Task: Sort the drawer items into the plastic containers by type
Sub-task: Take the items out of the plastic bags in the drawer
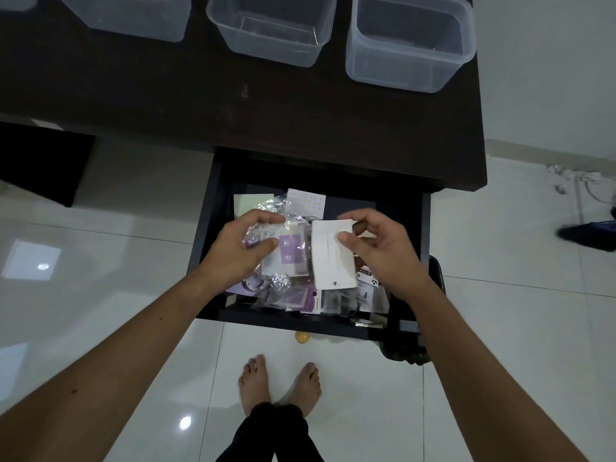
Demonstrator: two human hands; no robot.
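White card (333,255) above open drawer (426,235), pinched in right hand (383,248) fingers. Left hand (240,248) fingers clamped on plastic packet (283,251). Containers (410,41) on counter (200,95) look empty. Best lift one type cleanly, avoid snagging neighbours.

White card (333,258), dark drawer (410,248)

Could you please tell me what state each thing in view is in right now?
Drawer: pulled open, cluttered with packets.
Left hand: gripping a clear plastic packet.
Right hand: pinching a white card.
Middle container: upright, lidless, empty.
Right container: upright, lidless, empty.
Left container: upright, contents cut off by the frame.
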